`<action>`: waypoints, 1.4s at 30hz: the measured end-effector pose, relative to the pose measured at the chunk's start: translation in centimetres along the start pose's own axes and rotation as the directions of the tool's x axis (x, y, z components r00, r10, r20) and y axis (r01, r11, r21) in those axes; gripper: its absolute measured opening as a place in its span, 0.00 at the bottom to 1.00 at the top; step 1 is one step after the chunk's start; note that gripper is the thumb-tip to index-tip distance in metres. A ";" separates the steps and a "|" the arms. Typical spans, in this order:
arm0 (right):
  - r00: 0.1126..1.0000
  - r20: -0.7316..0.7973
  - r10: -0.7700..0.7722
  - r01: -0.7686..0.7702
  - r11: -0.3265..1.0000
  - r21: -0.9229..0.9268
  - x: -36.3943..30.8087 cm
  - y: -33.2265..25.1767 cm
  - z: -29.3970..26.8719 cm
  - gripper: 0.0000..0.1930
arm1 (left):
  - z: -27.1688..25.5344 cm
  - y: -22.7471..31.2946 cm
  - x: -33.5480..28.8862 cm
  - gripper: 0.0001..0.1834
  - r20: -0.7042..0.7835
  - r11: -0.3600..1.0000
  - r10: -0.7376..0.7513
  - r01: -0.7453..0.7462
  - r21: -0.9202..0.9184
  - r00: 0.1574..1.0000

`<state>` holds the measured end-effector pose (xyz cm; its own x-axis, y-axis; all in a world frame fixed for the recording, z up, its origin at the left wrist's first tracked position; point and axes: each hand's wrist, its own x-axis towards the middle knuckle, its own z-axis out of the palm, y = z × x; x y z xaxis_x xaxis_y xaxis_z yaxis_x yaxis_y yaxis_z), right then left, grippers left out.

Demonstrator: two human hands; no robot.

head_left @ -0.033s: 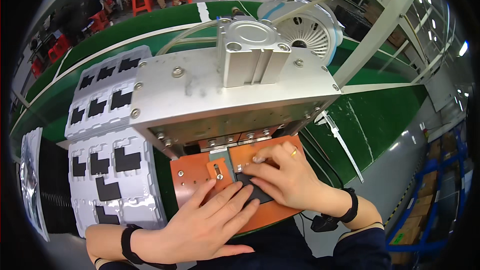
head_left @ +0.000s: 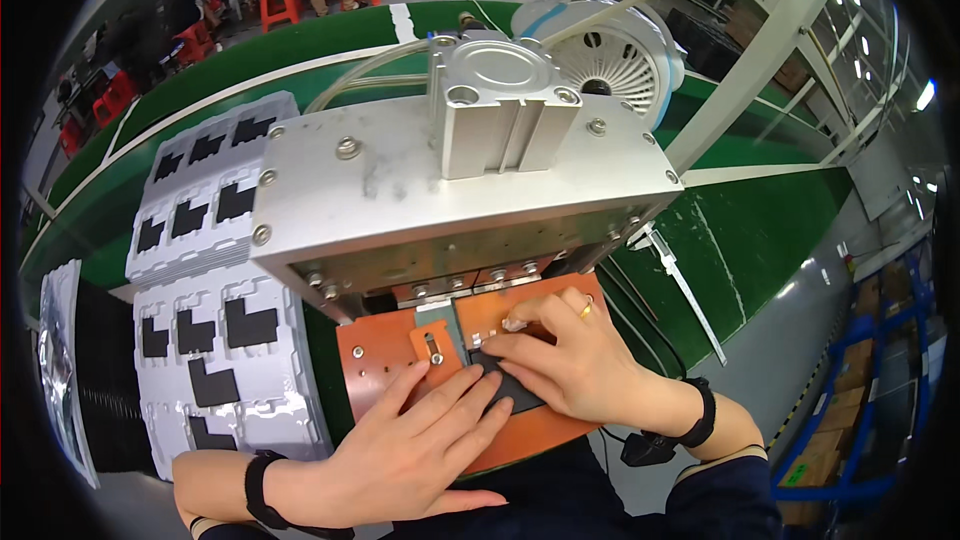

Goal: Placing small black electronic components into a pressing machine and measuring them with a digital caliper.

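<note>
A flat black piece (head_left: 515, 395) lies on the orange fixture plate (head_left: 385, 350) in front of the metal press (head_left: 470, 165). My left hand (head_left: 415, 445) rests flat, fingers stretched out, with its fingertips on the black piece's left part. From the right, my right hand (head_left: 580, 365) comes in with bent fingers; its thumb and index finger close on the upper edge of the same piece, beside small shiny metal tabs (head_left: 477, 340). Something whitish shows at the tip of another right finger. Left of these tabs sits an orange slotted block (head_left: 433, 345) with a screw.
White plastic trays (head_left: 265, 380) holding black L-shaped pieces (head_left: 250, 322) are stacked on the left. On the green bench at right lies a caliper (head_left: 690, 295). A white fan (head_left: 610, 55) stands behind the press, and a metal post (head_left: 760, 60) slants up at right.
The view has shifted very slightly. Both hands and the black piece keep their places on the fixture.
</note>
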<state>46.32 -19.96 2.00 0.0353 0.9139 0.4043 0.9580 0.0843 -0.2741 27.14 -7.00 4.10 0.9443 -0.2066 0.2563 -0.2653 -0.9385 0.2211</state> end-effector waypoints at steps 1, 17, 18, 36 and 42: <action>1.000 0.010 -0.028 0.028 0.999 -0.036 -0.1 0.1 -0.1 0.14 | 0.6 -0.1 -0.1 0.37 0.011 1.000 0.001 -0.001 0.016 1.000; 0.997 0.032 -0.076 0.081 0.984 -0.161 0.0 -0.5 -0.5 0.18 | 0.8 -0.1 -0.2 0.38 0.044 0.989 0.008 -0.014 0.150 0.999; 0.999 0.040 -0.019 0.025 0.984 -0.174 0.3 -0.6 -0.7 0.17 | 0.7 -0.2 -0.1 0.38 0.044 0.989 0.009 -0.015 0.149 0.999; 0.998 0.016 -0.066 0.068 0.985 -0.157 0.1 0.0 -0.3 0.14 | 0.4 -0.1 0.0 0.37 0.035 0.989 0.029 -0.034 0.146 0.999; 0.998 -0.040 -0.055 0.050 0.992 -0.115 -0.1 -0.1 -0.4 0.16 | 0.5 -0.2 0.0 0.37 0.038 0.988 0.031 -0.037 0.152 0.999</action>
<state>46.32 -20.25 2.29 -0.0063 0.8914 0.4531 0.9849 0.0840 -0.1517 27.26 -6.92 3.54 0.9421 -0.2463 0.2275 -0.2671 -0.9614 0.0654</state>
